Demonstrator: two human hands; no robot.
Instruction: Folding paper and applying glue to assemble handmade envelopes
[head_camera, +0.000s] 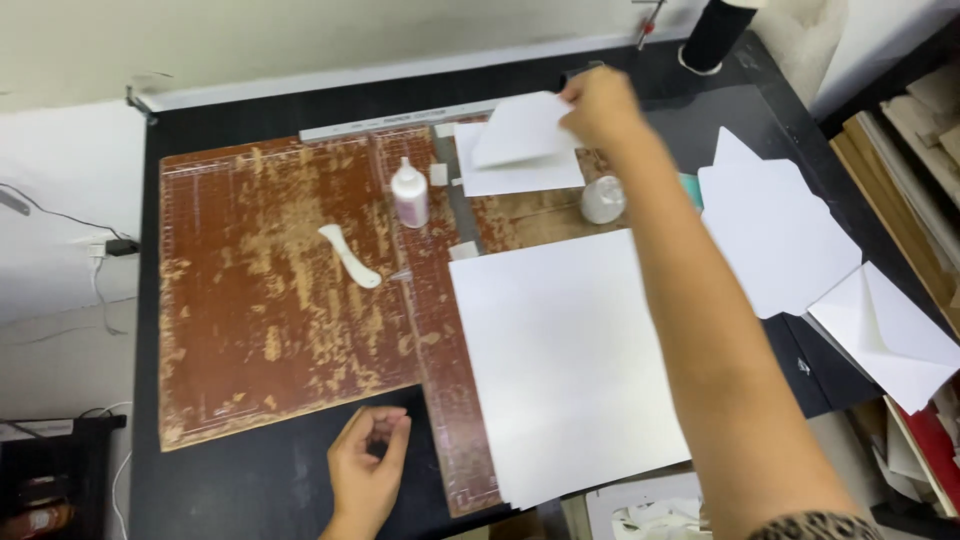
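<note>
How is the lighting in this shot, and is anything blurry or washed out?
Head view: light is soft and even, with only faint shadows. The large white paper stack is bright, nearly featureless. The right hand, gripping a small white folded sheet, looks slightly motion-blurred. The left hand and the white plastic glue bottle are sharper. The black tabletop shows no glare.
</note>
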